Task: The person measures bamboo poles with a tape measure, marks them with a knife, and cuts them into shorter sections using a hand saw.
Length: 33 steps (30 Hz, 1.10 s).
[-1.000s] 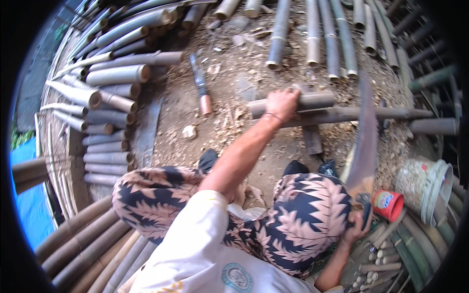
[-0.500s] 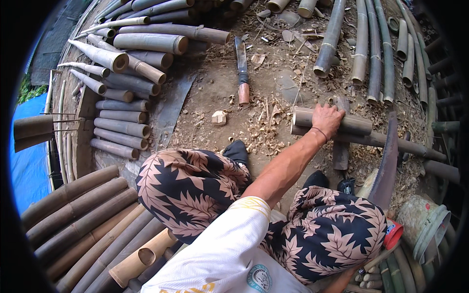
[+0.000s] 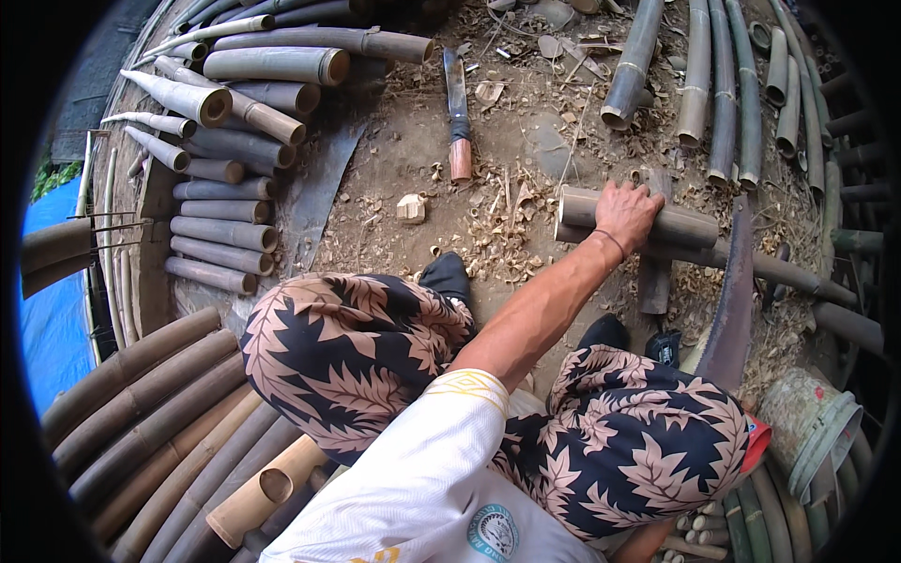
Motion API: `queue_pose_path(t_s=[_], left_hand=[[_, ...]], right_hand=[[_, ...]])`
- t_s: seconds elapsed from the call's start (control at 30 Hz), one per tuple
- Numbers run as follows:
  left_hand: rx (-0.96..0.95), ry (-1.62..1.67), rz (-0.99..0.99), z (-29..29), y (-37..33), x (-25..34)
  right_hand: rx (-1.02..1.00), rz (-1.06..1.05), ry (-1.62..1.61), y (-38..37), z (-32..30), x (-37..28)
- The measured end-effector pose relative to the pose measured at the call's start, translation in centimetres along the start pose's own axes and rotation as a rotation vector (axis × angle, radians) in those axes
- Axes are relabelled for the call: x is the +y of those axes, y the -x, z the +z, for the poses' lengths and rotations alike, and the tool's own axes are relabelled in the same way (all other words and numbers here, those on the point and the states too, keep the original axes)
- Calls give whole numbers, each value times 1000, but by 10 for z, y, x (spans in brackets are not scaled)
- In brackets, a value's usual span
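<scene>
Bamboo cylinder [image 3: 687, 224] under left hand [image 3: 627, 216]

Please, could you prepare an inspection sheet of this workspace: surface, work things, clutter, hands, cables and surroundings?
Surface: earth floor, strewn with chips.
Work things: short bamboo lying alongside a longer pole; saw, partly hidden.
Clutter: knife and wood block on the floor.
Hands: left hand on the short bamboo; right hand out of sight.
Cables: nothing seen.
Surroundings: bamboo stack and blue sheet at left, bucket at right.
</scene>
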<state>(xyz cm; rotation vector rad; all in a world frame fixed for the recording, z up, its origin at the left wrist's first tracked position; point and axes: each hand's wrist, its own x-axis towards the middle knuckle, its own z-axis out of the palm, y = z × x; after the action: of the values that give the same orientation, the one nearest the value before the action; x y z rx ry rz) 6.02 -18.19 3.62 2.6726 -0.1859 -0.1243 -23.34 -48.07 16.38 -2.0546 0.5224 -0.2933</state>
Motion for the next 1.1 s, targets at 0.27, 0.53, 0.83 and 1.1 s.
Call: queue_pose_path(t_s=[0.27,0.53,0.83,1.1], left_hand=[[10,8,42,6,-5,-1],[-151,-36,52,-21,-6,8],[-206,-62,85,-26,-5,19],[-223,-62,104,-23,-12,11]], right_hand=[[-15,-11,25,3,-3,-7],[24,-48,5,17,-28,-13],[-268,-37,77,26,-57,8],[-192,-18,-145,-85,69,19]])
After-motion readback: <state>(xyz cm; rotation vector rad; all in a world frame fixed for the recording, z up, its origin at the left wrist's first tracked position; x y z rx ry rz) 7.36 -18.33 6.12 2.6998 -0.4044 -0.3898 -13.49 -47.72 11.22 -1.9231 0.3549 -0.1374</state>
